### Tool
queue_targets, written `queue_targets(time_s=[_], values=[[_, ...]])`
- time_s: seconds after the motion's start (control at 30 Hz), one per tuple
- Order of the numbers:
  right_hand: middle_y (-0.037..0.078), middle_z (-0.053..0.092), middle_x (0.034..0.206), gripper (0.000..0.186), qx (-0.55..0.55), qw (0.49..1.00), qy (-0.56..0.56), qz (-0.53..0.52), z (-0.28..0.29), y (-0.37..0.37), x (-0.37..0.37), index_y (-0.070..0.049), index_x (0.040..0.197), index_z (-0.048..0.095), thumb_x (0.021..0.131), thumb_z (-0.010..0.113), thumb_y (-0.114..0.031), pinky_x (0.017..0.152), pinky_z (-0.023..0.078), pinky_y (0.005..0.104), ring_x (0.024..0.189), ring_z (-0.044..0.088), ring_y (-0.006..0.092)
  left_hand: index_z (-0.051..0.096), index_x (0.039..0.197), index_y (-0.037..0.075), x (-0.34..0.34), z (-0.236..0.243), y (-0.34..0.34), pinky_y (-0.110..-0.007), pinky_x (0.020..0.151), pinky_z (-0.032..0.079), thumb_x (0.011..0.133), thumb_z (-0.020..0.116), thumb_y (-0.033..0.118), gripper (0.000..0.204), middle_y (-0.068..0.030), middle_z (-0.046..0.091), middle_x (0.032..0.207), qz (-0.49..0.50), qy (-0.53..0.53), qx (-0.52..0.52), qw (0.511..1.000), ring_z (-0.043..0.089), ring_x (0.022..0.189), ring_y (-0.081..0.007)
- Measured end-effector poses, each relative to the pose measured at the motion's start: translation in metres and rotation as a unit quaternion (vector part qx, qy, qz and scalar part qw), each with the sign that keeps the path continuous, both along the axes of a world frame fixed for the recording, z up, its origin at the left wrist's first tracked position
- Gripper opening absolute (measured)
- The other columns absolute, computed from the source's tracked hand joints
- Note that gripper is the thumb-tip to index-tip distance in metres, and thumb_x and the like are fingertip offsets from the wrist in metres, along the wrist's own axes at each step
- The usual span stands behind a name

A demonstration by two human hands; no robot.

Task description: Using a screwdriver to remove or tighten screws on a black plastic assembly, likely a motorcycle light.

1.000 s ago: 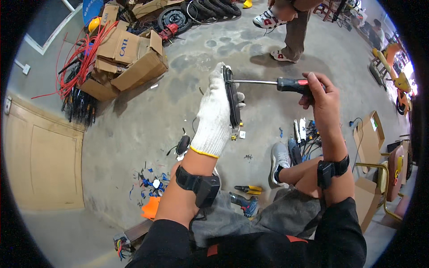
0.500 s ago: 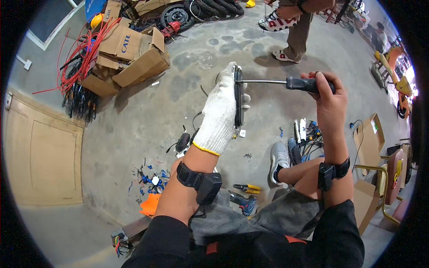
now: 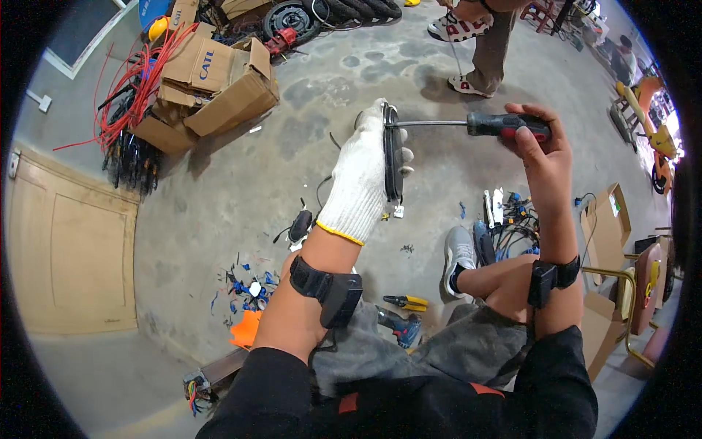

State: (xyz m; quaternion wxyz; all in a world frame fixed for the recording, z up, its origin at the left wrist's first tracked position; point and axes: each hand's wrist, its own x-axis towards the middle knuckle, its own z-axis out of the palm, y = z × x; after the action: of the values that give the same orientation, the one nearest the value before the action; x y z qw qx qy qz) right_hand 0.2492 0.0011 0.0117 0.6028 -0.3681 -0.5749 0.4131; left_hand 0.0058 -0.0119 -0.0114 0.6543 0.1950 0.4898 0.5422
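Note:
My left hand (image 3: 358,168), in a white knit glove with a yellow cuff, grips a long, narrow black part (image 3: 393,172) held upright, its fingertips showing on the right side. My bare right hand (image 3: 541,152) has its fingers wrapped round the black-and-red handle of a screwdriver (image 3: 485,124), held level. The steel shaft reaches left to the upper end of the black part; the exact spot where the tip meets it is too small to make out. Below, yellow-handled pliers (image 3: 413,303) and a blue-and-black drill (image 3: 402,328) lie on the floor between my legs.
Cardboard boxes (image 3: 230,113), red cable (image 3: 150,66) and tyres (image 3: 358,13) lie at upper left. Another person's legs (image 3: 486,62) stand ahead. A yellow scooter (image 3: 647,124) and chairs (image 3: 643,289) are at right. Scattered blue scraps (image 3: 241,289) and a cable bundle (image 3: 508,227) lie on the floor.
My left hand and the black part moved rightward and slightly up. My right hand also moved right, and its grip on the screwdriver handle shifted, with the thumb now lower. The other person's hands shifted.

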Motion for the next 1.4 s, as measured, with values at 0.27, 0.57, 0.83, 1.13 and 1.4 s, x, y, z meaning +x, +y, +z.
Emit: queue_targets(time_s=[0.27,0.57,0.83,1.13,1.4], values=[[0.008,0.063,0.093,0.040,-0.157,0.977,-0.123,-0.072,-0.005,0.012,0.005,0.001,0.120,0.055,0.100,0.056,-0.034,0.062,0.046,0.0287,0.073,0.062,0.0173,0.064,0.113,0.012,-0.003,0.004,0.003,-0.032,0.056,0.056,0.100,0.048,0.049,0.042,-0.0073,0.067,0.090,0.002,0.142,0.032,0.989,0.065,0.068,-0.0181],[0.017,0.061,0.122,0.042,0.082,0.995,0.033,0.055,0.000,0.006,-0.007,-0.003,0.134,0.047,0.094,0.060,-0.010,0.099,0.048,0.0349,0.115,0.060,0.0233,0.064,0.106,0.011,0.005,0.005,0.001,-0.033,0.052,0.055,0.096,0.052,0.053,0.045,-0.0071,0.067,0.084,0.018,0.037,-0.011,0.999,0.064,0.060,-0.0179],[0.013,0.064,0.102,0.033,-0.049,0.993,-0.095,-0.047,-0.011,0.011,-0.001,-0.001,0.118,0.051,0.097,0.063,-0.023,0.069,0.052,0.0262,0.079,0.065,0.0139,0.064,0.104,0.010,0.006,0.005,-0.002,-0.033,0.050,0.054,0.095,0.054,0.055,0.046,-0.0075,0.067,0.079,0.024,0.077,-0.013,0.997,0.064,0.059,-0.0185],[0.011,0.063,0.118,0.029,0.035,0.998,-0.042,0.032,-0.001,0.006,-0.004,-0.004,0.122,0.052,0.096,0.061,-0.015,0.074,0.055,0.0285,0.086,0.066,0.0160,0.059,0.096,0.013,0.000,0.001,0.000,-0.033,0.045,0.049,0.094,0.056,0.055,0.042,-0.0048,0.063,0.078,0.027,0.035,-0.042,0.998,0.059,0.054,-0.0169],[0.008,0.062,0.095,0.031,-0.154,0.973,-0.167,-0.047,0.010,0.008,-0.001,-0.001,0.119,0.056,0.096,0.063,-0.020,0.062,0.052,0.0269,0.069,0.063,0.0135,0.063,0.098,0.010,0.004,-0.001,-0.002,-0.034,0.050,0.055,0.095,0.059,0.048,0.039,-0.0079,0.067,0.078,0.006,0.073,-0.071,0.995,0.063,0.055,-0.0183]])
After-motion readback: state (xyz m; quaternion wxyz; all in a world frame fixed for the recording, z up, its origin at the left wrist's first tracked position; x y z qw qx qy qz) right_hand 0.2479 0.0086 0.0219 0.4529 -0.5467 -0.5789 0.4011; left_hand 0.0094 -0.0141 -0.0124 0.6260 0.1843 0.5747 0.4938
